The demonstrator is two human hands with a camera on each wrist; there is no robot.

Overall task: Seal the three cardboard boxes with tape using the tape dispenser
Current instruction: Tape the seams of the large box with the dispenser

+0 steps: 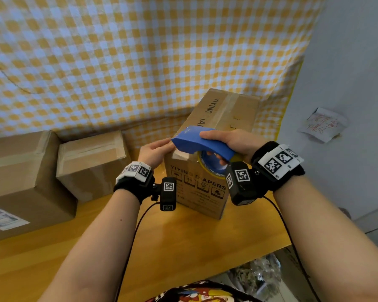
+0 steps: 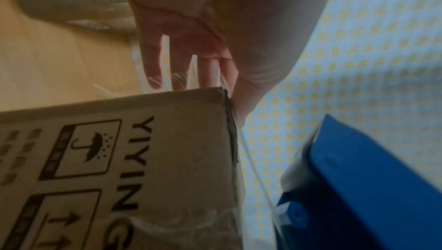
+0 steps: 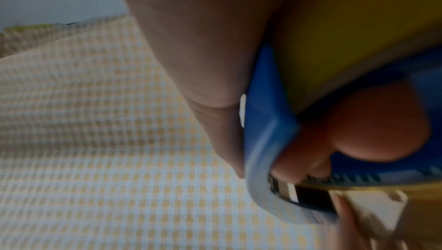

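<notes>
A tall cardboard box [image 1: 207, 192] printed "YIYING DIAPERS" stands on the wooden table, with clear tape along its top. My right hand [image 1: 229, 140] grips a blue tape dispenser [image 1: 202, 141] over the box's near top edge, fingers curled through its handle [image 3: 380, 131]. My left hand [image 1: 155, 150] rests with straight fingers on the box's top left corner [image 2: 222, 91], beside the dispenser's nose [image 2: 354, 188]. A strip of clear tape [image 2: 253, 169] runs from the dispenser to the box. Two more taped boxes, a large one [image 1: 20, 177] and a smaller one [image 1: 90, 162], sit at the left.
A yellow-and-white checked cloth [image 1: 140, 62] hangs behind the table. A pale wall [image 1: 347, 83] with a paper note [image 1: 321, 125] stands at the right. The table's front edge [image 1: 260, 251] drops off at the lower right above cluttered items.
</notes>
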